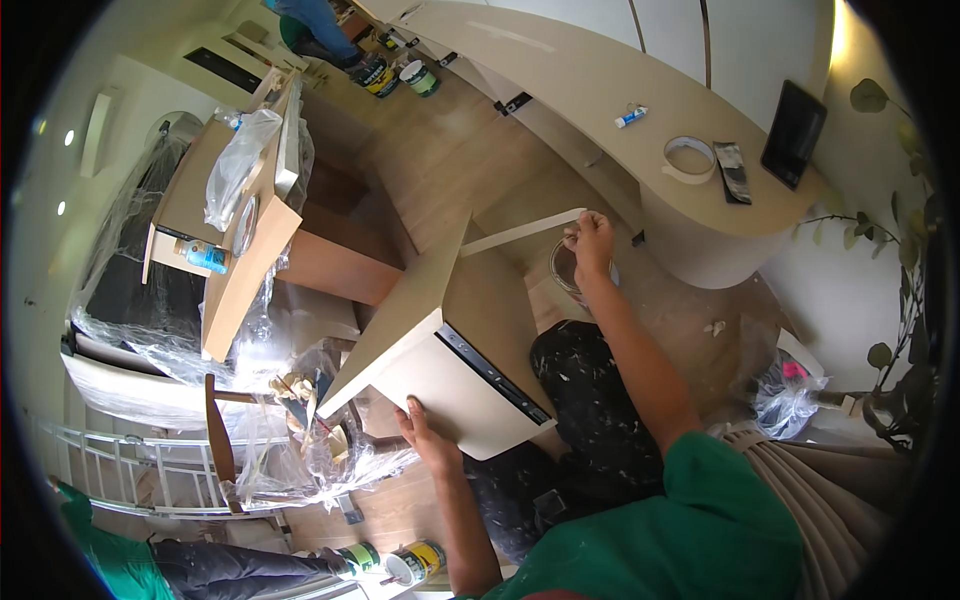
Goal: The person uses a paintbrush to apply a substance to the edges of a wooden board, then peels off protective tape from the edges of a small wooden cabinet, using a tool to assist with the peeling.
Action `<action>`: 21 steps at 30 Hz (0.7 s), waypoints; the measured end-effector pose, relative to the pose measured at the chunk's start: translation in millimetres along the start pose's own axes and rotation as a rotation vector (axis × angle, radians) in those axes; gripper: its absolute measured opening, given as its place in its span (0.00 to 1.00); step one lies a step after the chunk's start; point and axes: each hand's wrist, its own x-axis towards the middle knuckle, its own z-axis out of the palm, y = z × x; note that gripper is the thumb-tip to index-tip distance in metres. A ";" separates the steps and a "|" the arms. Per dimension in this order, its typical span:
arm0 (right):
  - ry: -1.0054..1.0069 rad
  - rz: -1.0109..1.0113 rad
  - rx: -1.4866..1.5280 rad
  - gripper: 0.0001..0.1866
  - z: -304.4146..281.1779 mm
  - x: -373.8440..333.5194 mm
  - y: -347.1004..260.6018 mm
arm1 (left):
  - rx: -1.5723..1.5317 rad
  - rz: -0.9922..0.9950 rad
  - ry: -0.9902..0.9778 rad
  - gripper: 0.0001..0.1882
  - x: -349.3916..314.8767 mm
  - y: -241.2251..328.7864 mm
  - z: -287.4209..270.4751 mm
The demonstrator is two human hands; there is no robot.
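A beige box-like drawer or cabinet piece [400,362] sits tilted in front of my knees, a dark metal rail [490,370] along one side. At its near panel, my left hand [430,438] grips the edge, the thumb on the face and the other fingers partly hidden. My right hand [593,240] pinches the end of a pale strip of tape [525,232]. That strip stretches leftward to the far edge of the piece. Just below my right hand, partly covered by it, stands an open can [554,268].
A curved counter [560,80] at the right bears a tape roll [690,179], a small tube [631,117] and a dark tablet [794,134]. Plastic-draped furniture [250,225] stands left. Paint buckets [415,563] and another person's legs [240,568] are lower left; another person stands at the far top.
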 end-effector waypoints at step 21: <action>0.242 -0.178 0.191 0.08 -162.8 -31.7 10.3 | -0.028 -0.016 -0.100 0.24 1.6 7.5 -10.0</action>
